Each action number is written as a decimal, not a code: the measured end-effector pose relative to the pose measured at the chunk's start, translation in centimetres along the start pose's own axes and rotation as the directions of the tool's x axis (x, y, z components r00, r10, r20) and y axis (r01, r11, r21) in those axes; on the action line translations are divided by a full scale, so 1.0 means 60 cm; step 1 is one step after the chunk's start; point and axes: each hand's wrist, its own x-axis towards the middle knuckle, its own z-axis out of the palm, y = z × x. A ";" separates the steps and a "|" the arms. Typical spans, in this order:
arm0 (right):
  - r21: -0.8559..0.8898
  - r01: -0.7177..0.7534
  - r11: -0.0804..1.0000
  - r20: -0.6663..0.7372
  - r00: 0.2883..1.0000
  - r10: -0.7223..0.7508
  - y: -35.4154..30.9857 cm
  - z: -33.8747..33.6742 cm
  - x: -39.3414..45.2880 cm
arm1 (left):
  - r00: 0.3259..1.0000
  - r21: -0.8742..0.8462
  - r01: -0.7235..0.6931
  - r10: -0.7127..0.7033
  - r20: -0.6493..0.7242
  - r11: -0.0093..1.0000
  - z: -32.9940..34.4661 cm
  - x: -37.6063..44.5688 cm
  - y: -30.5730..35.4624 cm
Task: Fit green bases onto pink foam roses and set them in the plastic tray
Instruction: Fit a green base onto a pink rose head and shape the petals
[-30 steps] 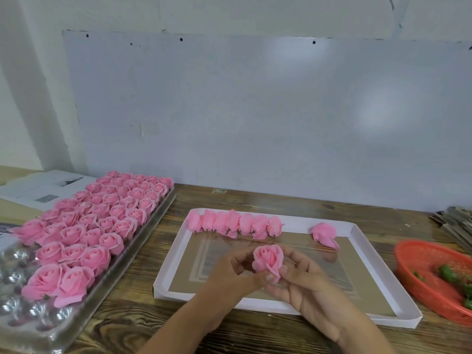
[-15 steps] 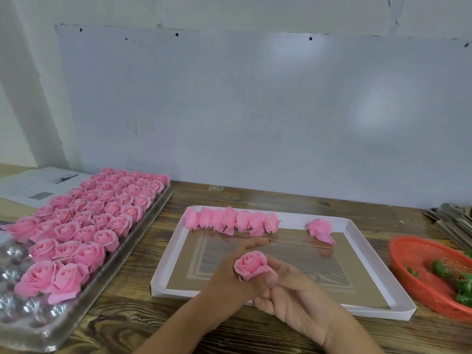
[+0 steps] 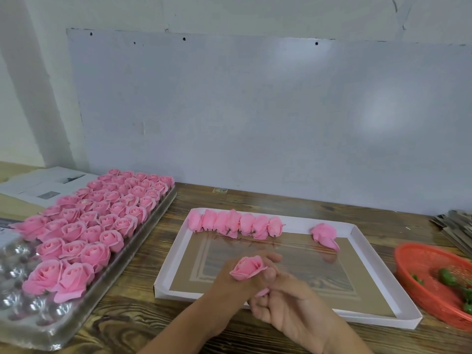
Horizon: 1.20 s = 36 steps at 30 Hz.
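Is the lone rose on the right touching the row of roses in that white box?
Apart. The head view shows bare white rim between the lone rose and the row.

Bare wooden table runs between the clear plastic tray at the left edge and the shallow white cardboard box; the red mesh basket blocks the right edge.

A dark-grained wooden table runs along a pale wall, where a glossy white board catches soft patches of light.
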 end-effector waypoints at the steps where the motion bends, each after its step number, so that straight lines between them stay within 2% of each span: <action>1: 0.000 -0.023 1.000 -0.013 1.000 0.023 0.000 0.001 -0.001 | 1.000 -0.010 0.002 -0.001 0.020 1.000 0.000 -0.001 0.000; 3: 0.006 -0.051 0.999 -0.025 0.998 0.051 0.002 0.003 -0.003 | 0.999 -0.032 -0.002 0.003 0.036 0.999 0.001 -0.003 -0.001; 7: 0.028 -0.042 0.999 -0.046 0.998 0.043 0.005 0.008 -0.001 | 0.999 -0.064 0.021 -0.023 -0.027 0.998 0.003 -0.005 0.001; 13: -0.060 0.004 0.998 -0.050 0.999 -0.007 0.008 0.009 0.002 | 0.999 -0.110 0.020 -0.024 -0.036 0.994 0.003 -0.002 0.004; 16: -0.010 -0.052 0.999 -0.028 0.998 0.052 0.004 0.006 -0.001 | 0.999 -0.187 0.004 -0.011 -0.038 0.982 0.006 -0.002 0.005; 19: 0.002 -0.109 0.994 -0.025 0.994 0.109 0.004 0.007 -0.003 | 0.999 -0.191 -0.005 -0.003 -0.043 0.982 0.009 -0.004 0.006; 21: -0.049 -0.070 0.996 -0.043 0.997 0.068 0.004 0.008 -0.002 | 0.997 -0.193 -0.011 -0.003 -0.072 0.981 0.008 -0.002 0.006; 24: -0.182 0.097 0.978 -0.095 0.989 -0.116 0.006 0.010 0.002 | 0.990 -0.154 -0.055 0.034 -0.135 0.986 0.003 0.001 0.004; 27: -0.229 0.187 0.955 -0.192 0.954 -0.232 0.013 0.009 0.009 | 0.981 -0.089 -0.101 0.085 -0.172 0.991 0.005 0.006 0.000; 29: -0.215 0.179 0.960 -0.204 0.953 -0.223 0.013 0.009 0.010 | 0.965 -0.027 -0.140 0.131 -0.226 0.990 0.006 0.008 -0.007; 31: -0.208 0.152 0.966 -0.185 0.964 -0.192 0.010 0.010 0.007 | 0.935 0.108 -0.198 0.221 -0.276 0.974 0.007 0.008 -0.011; 34: -0.203 0.097 0.974 -0.184 0.973 -0.136 0.008 0.011 0.003 | 0.857 0.422 -0.280 0.423 -0.295 0.862 0.002 0.007 -0.018; 36: -0.233 0.086 0.969 -0.205 0.969 -0.136 0.009 0.011 0.004 | 0.813 0.523 -0.275 0.486 -0.320 0.806 -0.001 0.006 -0.023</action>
